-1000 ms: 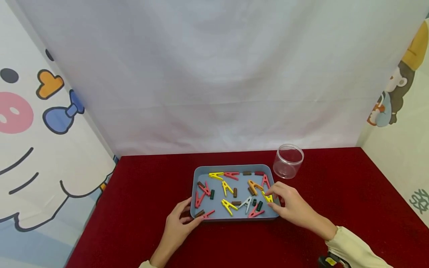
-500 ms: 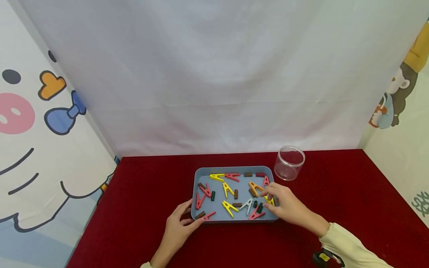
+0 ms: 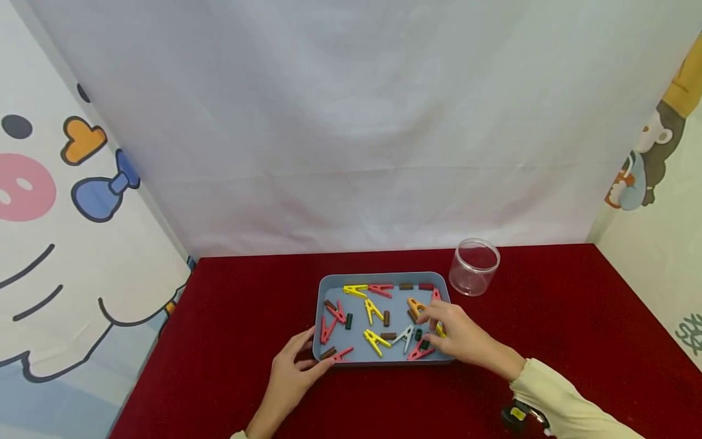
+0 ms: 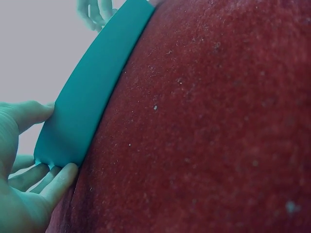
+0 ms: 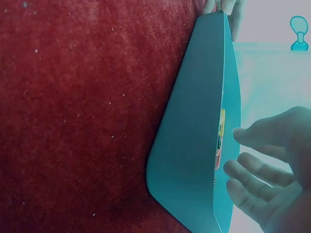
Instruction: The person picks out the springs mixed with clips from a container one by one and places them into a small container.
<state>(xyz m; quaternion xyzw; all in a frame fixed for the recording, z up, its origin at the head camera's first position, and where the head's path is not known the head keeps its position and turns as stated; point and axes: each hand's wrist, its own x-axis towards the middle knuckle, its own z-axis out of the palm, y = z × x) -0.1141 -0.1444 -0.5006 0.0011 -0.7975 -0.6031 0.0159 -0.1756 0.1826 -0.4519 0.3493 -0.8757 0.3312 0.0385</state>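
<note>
A shallow blue-grey tray (image 3: 397, 308) holds several A-shaped plastic clips and short coil springs. At the tray's near left corner my left hand (image 3: 289, 373) grips the wall, thumb (image 4: 36, 114) on the near side and fingers around the corner. My right hand (image 3: 457, 335) hovers over the tray's right end, fingers bent and apart with nothing between them. Its fingertips are close to a dark green spring (image 3: 418, 335), a red clip (image 3: 419, 352) and an orange clip (image 3: 415, 305). The hand partly covers a yellow clip (image 3: 441, 330). A pale grey clip (image 3: 404, 336) lies just left.
A clear round jar (image 3: 473, 271) without a lid stands beyond the tray's far right corner. Dark red cloth (image 3: 247, 305) covers the table. A white curtain (image 3: 351, 152) hangs behind, and printed panels (image 3: 71, 244) flank both sides.
My right hand has moved left, from over the yellow clip toward the green springs, its fingers holding nothing. The left hand keeps its grip on the tray's corner.
</note>
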